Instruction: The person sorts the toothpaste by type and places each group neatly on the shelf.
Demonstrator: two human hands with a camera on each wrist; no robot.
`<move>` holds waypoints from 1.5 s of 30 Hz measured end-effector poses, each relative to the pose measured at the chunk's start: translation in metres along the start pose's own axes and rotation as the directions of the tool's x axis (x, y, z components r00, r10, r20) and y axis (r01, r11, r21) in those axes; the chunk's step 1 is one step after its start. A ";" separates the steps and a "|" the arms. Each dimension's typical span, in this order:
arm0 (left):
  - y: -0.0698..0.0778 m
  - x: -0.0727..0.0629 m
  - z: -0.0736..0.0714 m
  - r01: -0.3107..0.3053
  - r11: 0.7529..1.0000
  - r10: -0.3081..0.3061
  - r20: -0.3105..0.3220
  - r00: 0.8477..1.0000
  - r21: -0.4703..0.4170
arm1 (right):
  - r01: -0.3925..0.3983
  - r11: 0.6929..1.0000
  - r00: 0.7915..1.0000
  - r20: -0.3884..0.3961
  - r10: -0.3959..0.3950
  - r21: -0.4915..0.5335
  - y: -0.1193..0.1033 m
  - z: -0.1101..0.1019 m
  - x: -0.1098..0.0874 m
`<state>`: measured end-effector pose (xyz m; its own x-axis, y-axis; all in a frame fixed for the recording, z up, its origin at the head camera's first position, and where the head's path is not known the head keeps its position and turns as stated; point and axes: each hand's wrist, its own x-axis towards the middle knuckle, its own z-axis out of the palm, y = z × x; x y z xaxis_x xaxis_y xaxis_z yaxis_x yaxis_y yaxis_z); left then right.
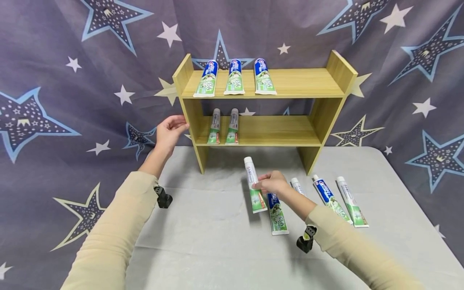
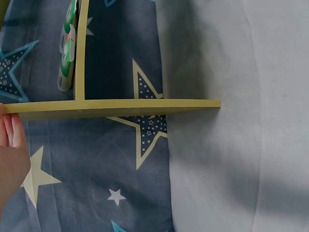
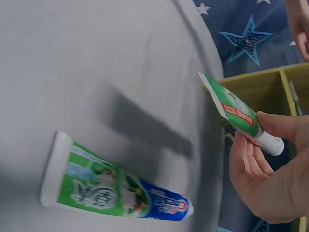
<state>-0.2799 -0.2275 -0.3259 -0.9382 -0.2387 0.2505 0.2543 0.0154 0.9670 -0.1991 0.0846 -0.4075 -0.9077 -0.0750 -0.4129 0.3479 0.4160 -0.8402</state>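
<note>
Head view: your right hand (image 1: 273, 182) pinches a white-and-green toothpaste tube (image 1: 251, 174) between thumb and fingers, above the table (image 1: 203, 241); its white cap points away from you. Just below those fingers lies a blue-and-green tube (image 1: 277, 217); to their right lie a tube partly hidden by your arm (image 1: 296, 185), a second blue-and-green tube (image 1: 328, 195) and, farthest out, another white-and-green tube (image 1: 351, 202). Beyond the fingers stands a wooden shelf (image 1: 301, 82), with three blue-and-green tubes (image 1: 235, 76) on its upper board and two grey-and-green tubes (image 1: 214, 127) on its lower. Your left hand (image 1: 169, 135) touches the shelf's side, fingers nearly straight.

Left wrist view: your left fingers meet the outer face of the side panel (image 2: 145, 103); the tubes on the board lie across the panel from them.

Right wrist view: your thumb and fingers close narrowly on opposite sides of the held tube, its cap projecting past them one way and its flat end the other. One blue-and-green tube lies on the table, well apart from the fingertips.
</note>
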 end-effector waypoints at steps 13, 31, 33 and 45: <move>0.002 -0.002 0.000 0.002 0.999 -0.002 -0.002 1.000 0.033 | 0.030 0.993 0.997 0.063 -0.037 0.111 -0.029 -0.024 0.001; 0.003 -0.003 0.000 0.017 0.998 -0.017 -0.005 1.000 0.052 | -0.048 0.951 0.995 0.098 0.019 0.307 -0.067 -0.043 0.011; 0.002 -0.004 0.001 0.014 0.999 -0.014 -0.008 1.000 0.046 | -0.049 0.945 0.995 0.097 0.018 0.324 -0.069 -0.044 0.017; 0.003 -0.003 0.000 0.006 0.999 -0.006 -0.001 1.000 0.042 | 0.027 0.906 0.998 -0.063 -0.001 0.423 -0.095 -0.041 0.044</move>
<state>-0.2764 -0.2267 -0.3242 -0.9394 -0.2402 0.2446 0.2385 0.0543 0.9696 -0.2820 0.0792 -0.3320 -0.9209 -0.0182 -0.3894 0.3896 -0.0090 -0.9209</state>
